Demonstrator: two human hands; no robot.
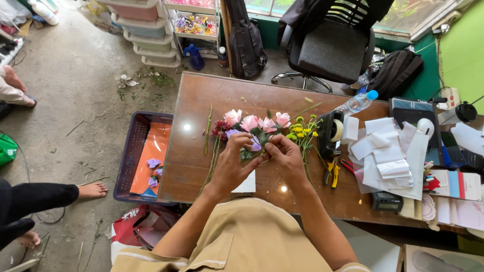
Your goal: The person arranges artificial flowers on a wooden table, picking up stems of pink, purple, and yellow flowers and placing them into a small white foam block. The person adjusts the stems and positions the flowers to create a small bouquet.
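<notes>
Both hands meet over the middle of the brown worktop, working one purple flower. Left hand: fingers pinched together on the flower's left side. Right hand: fingers closed on its right side, thumb and forefinger touching the petals. The flower sits at the near edge of a loose bunch of pink roses, just beside the yellow button flowers.

Edges and room: bare wood left of the hands out to the worktop's left edge, except for a few green stems lying lengthwise. The near edge is right at the person's body. A white card lies under the left wrist, near that edge. To the right it's crowded: black tape dispenser just beside the yellow flowers, yellow-handled pliers near the right wrist, then a pile of white paper slips and a small calculator by the near edge. A plastic water bottle lies tilted near the far edge.

Containers: dark blue plastic crate on the floor, touching the worktop's left end; inside are an orange sheet and some purple petals. Stacked plastic tubs stand well apart at the far wall, contents not readable. A black office chair sits beyond the far edge.

Another person's bare feet are on the floor to the left.
</notes>
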